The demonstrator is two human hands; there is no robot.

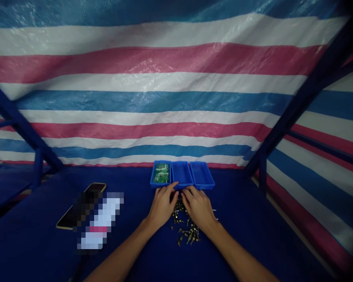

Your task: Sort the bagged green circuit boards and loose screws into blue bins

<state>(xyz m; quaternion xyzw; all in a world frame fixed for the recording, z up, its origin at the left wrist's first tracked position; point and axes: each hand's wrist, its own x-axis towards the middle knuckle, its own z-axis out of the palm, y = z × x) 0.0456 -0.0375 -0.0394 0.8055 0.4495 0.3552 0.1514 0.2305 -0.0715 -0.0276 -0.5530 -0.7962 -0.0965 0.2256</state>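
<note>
A striped blue, white and pink tarp (164, 98) is hanging behind a dark blue work surface (247, 219). Three blue plastic trays (202, 176) are standing in a row at the back, w/ green circuit boards (161, 173) lying in the left one. A phone (66, 219) is lying on the left, next to a blurred object (101, 221). Small brass pins (185, 225) are lying in a loose pile, partly under both hands. L hand (161, 205) and R hand (198, 207) are resting half-curled, fingertips (174, 187) near the front edge of the middle tray (181, 174); cannot tell if they are holding any pin.
</note>
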